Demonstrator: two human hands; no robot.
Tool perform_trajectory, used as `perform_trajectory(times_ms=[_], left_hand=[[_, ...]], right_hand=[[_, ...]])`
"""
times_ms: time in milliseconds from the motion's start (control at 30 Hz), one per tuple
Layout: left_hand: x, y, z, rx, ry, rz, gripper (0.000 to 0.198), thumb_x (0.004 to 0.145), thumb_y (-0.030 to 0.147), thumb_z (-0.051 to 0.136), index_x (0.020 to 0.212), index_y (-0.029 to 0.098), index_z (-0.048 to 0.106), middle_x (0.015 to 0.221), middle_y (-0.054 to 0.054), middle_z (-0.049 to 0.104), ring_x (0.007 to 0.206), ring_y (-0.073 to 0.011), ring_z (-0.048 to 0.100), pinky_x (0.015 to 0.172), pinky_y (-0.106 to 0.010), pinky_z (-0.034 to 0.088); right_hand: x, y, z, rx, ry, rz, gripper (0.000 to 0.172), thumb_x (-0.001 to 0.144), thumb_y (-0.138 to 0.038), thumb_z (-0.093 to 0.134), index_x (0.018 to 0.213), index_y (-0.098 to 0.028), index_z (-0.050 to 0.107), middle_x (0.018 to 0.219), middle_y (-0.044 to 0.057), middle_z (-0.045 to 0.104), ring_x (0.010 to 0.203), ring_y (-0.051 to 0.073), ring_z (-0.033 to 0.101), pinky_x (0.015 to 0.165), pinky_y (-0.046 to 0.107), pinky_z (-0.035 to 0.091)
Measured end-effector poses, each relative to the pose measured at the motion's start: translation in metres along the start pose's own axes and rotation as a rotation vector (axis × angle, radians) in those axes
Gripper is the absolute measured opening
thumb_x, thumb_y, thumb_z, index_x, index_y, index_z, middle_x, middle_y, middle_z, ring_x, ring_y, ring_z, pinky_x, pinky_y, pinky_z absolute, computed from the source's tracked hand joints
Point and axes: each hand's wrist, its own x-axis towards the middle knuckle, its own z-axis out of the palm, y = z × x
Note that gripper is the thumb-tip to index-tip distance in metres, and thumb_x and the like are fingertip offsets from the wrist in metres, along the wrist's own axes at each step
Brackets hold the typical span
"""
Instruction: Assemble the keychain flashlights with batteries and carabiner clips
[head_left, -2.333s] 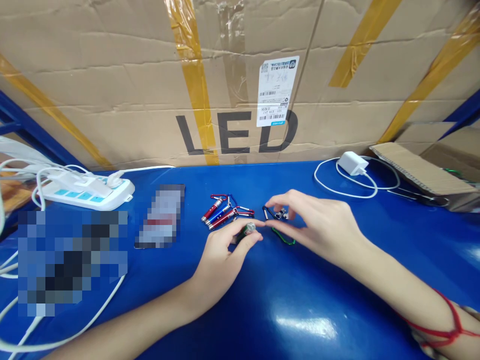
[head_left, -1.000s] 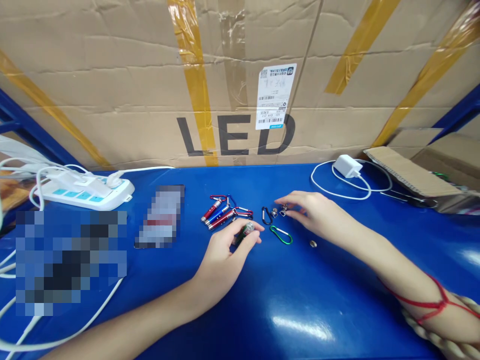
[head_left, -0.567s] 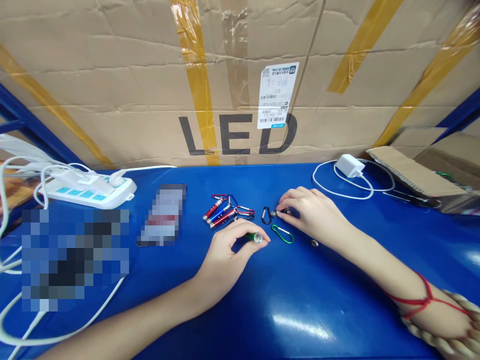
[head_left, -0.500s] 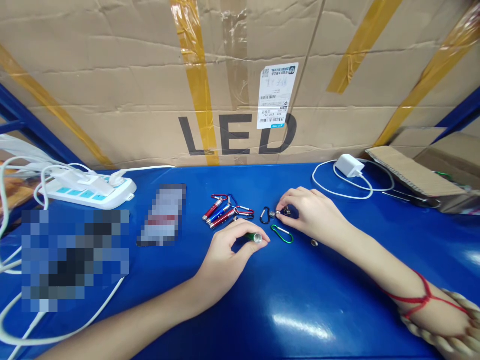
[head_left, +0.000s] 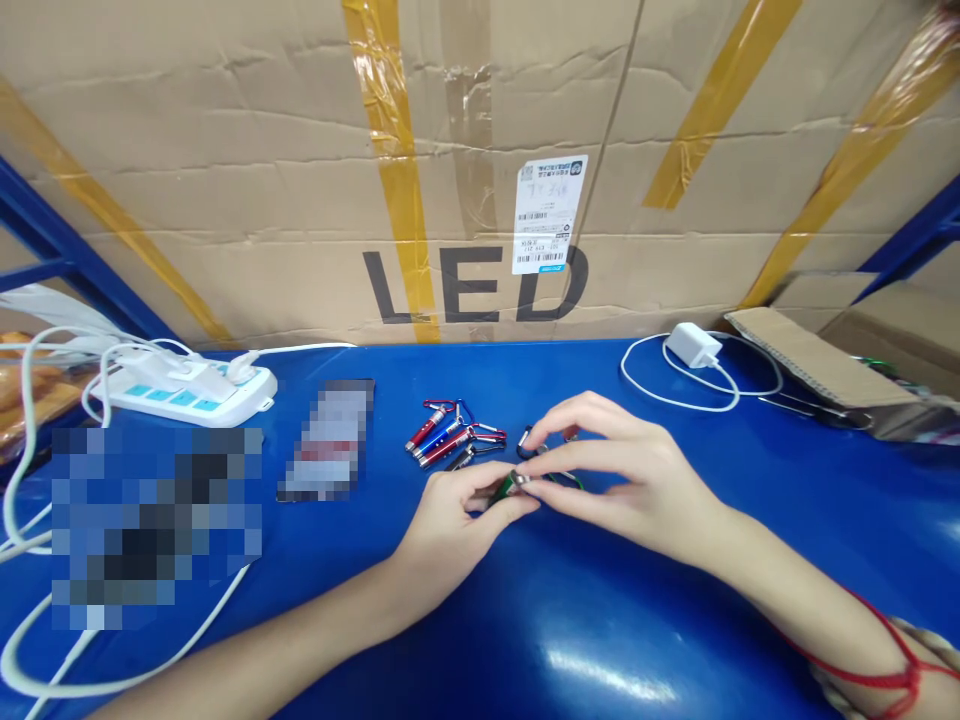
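My left hand (head_left: 457, 515) is closed around a small green flashlight tube (head_left: 504, 487), its end turned up toward the right. Between the thumb and fingertips of my right hand (head_left: 626, 475) is a small silver round part (head_left: 520, 480), touching that end of the tube. Whether it is a button cell or a cap I cannot make out. Behind the right fingers lie a black carabiner (head_left: 524, 440) and a green carabiner (head_left: 574, 481), both partly hidden. Red and blue mini flashlights (head_left: 439, 437) with carabiners, and a dark one (head_left: 461, 459), lie beyond my left hand.
A phone-like slab (head_left: 328, 440), blurred out, lies on the blue table (head_left: 420, 660). At left are a white power strip (head_left: 187, 392), cables and a blurred dark object (head_left: 150, 520). A white charger (head_left: 691, 345) and cardboard flap (head_left: 817, 360) sit at right; a large carton (head_left: 300, 200) stands behind.
My right hand has moved left and nearer, bringing the small silver part from beside the black carabiner to the green tube's end. My left hand still holds the tube.
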Motion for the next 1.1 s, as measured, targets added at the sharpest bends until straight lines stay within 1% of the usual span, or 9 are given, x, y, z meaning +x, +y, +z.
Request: perform_trajectory(times_ms=[267, 367, 433, 633, 733, 833, 900, 1033, 1100], left_hand=[[-0.002, 0.000, 0.002, -0.033, -0.026, -0.048, 0.016, 0.073, 0.024, 0.062, 0.083, 0.014, 0.068, 0.074, -0.001, 0.068, 0.070, -0.0141, 0.064, 0.067, -0.021, 0.051], [-0.001, 0.000, 0.000, 0.027, -0.022, -0.062, 0.014, 0.073, 0.024, 0.061, 0.081, 0.014, 0.066, 0.069, -0.001, 0.066, 0.066, -0.0139, 0.063, 0.064, -0.022, 0.051], [0.000, 0.000, -0.002, 0.089, 0.019, -0.054, 0.014, 0.076, 0.024, 0.058, 0.085, 0.015, 0.062, 0.067, 0.000, 0.064, 0.062, -0.0125, 0.062, 0.059, -0.021, 0.049], [0.005, -0.004, -0.006, 0.222, 0.054, 0.121, 0.017, 0.089, 0.033, 0.040, 0.094, 0.019, 0.048, 0.068, 0.002, 0.056, 0.052, -0.0097, 0.051, 0.046, -0.019, 0.038], [0.007, -0.007, -0.004, 0.301, -0.003, 0.141, 0.018, 0.091, 0.035, 0.039, 0.091, 0.019, 0.047, 0.064, 0.003, 0.054, 0.049, -0.0095, 0.046, 0.049, -0.021, 0.038], [0.006, -0.007, 0.000, 0.397, 0.009, 0.183, 0.019, 0.091, 0.037, 0.038, 0.092, 0.020, 0.047, 0.062, 0.003, 0.053, 0.051, -0.0111, 0.045, 0.051, -0.022, 0.036], [0.005, -0.006, 0.002, 0.433, 0.014, 0.191, 0.020, 0.091, 0.037, 0.037, 0.093, 0.020, 0.046, 0.062, 0.003, 0.053, 0.052, -0.0118, 0.045, 0.052, -0.023, 0.036], [0.004, -0.003, 0.006, 0.488, 0.039, 0.187, 0.021, 0.092, 0.037, 0.033, 0.095, 0.020, 0.045, 0.062, 0.004, 0.054, 0.051, -0.0120, 0.045, 0.052, -0.023, 0.036], [0.003, -0.001, 0.007, 0.524, 0.040, 0.196, 0.020, 0.093, 0.036, 0.032, 0.093, 0.021, 0.044, 0.063, 0.003, 0.055, 0.053, -0.0126, 0.048, 0.054, -0.023, 0.037]], right_hand=[[-0.004, 0.004, -0.002, -0.062, -0.153, -0.083, 0.013, 0.085, -0.026, 0.059, 0.085, -0.020, 0.070, 0.098, 0.006, 0.063, 0.087, 0.015, 0.057, 0.074, 0.029, 0.046], [0.000, 0.004, -0.012, -0.075, -0.114, -0.060, 0.014, 0.083, -0.027, 0.061, 0.093, -0.019, 0.068, 0.099, 0.006, 0.064, 0.088, 0.015, 0.058, 0.075, 0.028, 0.048], [0.003, 0.005, -0.026, -0.141, 0.048, -0.003, 0.019, 0.082, -0.023, 0.062, 0.100, -0.018, 0.066, 0.096, 0.006, 0.064, 0.087, 0.016, 0.059, 0.076, 0.029, 0.049], [-0.002, 0.006, -0.085, -0.422, 0.820, 0.170, 0.012, 0.083, -0.017, 0.057, 0.090, -0.020, 0.066, 0.083, 0.004, 0.064, 0.073, 0.015, 0.060, 0.061, 0.028, 0.050], [-0.016, 0.011, -0.112, -0.533, 0.920, 0.258, 0.013, 0.082, -0.019, 0.056, 0.089, -0.021, 0.067, 0.079, 0.003, 0.064, 0.071, 0.016, 0.060, 0.062, 0.030, 0.050], [-0.038, 0.026, -0.136, -0.509, 0.796, 0.391, 0.010, 0.076, -0.021, 0.063, 0.085, -0.020, 0.067, 0.075, 0.002, 0.065, 0.066, 0.015, 0.060, 0.059, 0.028, 0.049], [-0.054, 0.040, -0.144, -0.346, 0.565, 0.500, 0.015, 0.074, -0.027, 0.065, 0.086, -0.018, 0.068, 0.071, 0.002, 0.064, 0.064, 0.014, 0.059, 0.054, 0.026, 0.047], [-0.073, 0.062, -0.132, 0.054, -0.028, 0.595, 0.028, 0.073, -0.036, 0.067, 0.090, -0.014, 0.068, 0.074, 0.004, 0.066, 0.066, 0.013, 0.060, 0.056, 0.024, 0.048], [-0.075, 0.064, -0.112, 0.243, -0.351, 0.582, 0.038, 0.069, -0.037, 0.071, 0.100, -0.016, 0.067, 0.093, 0.006, 0.066, 0.070, 0.012, 0.062, 0.057, 0.022, 0.049]])
